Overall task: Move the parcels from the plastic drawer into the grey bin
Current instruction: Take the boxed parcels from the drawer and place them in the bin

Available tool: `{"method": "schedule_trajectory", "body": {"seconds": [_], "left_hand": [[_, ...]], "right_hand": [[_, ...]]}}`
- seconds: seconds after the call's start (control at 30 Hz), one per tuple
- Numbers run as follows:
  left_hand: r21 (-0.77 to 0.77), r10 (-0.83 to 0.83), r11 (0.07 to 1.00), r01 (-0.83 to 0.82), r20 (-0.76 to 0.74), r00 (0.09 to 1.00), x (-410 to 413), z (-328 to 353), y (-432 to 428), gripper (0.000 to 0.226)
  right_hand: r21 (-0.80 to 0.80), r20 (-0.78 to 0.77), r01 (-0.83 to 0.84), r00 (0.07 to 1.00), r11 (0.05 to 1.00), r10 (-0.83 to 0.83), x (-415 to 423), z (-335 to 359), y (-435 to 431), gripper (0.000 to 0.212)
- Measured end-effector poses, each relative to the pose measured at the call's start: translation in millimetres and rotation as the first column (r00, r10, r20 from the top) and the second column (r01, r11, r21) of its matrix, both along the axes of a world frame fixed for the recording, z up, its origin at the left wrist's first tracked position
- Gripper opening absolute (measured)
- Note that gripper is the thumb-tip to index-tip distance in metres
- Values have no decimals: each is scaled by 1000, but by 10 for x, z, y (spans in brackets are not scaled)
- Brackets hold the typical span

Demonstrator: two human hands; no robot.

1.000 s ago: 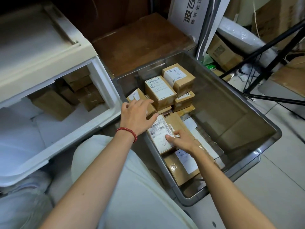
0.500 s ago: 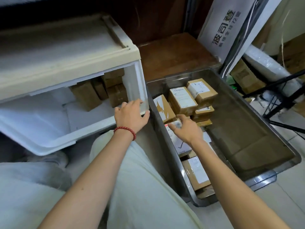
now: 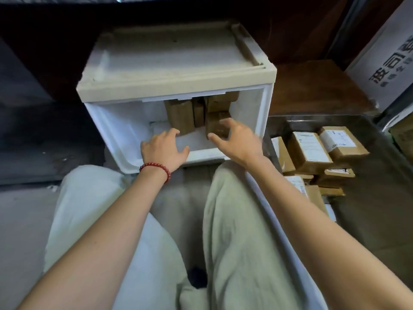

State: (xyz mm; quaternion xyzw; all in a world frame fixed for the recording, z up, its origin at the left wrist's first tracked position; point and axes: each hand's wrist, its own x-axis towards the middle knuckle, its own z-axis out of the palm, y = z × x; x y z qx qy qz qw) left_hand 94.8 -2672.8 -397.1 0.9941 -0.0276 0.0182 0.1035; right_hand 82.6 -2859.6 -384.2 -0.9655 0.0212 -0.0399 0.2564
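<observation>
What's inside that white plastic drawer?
Brown cardboard parcels stand at the back of the white plastic drawer. The right hand covers part of one; the beige top hides any farther back.

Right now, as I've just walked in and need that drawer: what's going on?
A person is emptying the drawer into the bin. Both hands are empty: the left hand is open at the drawer's front, and the right hand spreads toward the nearest parcel. A few parcels stand behind it; others lie in the bin.
</observation>
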Motion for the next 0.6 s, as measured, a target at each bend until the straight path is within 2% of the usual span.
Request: {"method": "schedule_trajectory", "body": {"seconds": [0.2, 0.33, 0.6], "left_hand": [[66, 46, 997, -42, -60, 997, 219, -326, 309, 56], [118, 42, 992, -36, -49, 998, 484, -565, 478, 57], [90, 26, 996, -21, -60, 998, 1162, -970, 522, 68]], "right_hand": [[-55, -56, -93, 994, 994, 90, 346, -254, 269, 60], [-121, -100, -127, 988, 985, 115, 652, -467, 319, 62], [-111, -218, -134, 970, 985, 108, 1485, -953, 458, 68]]}}
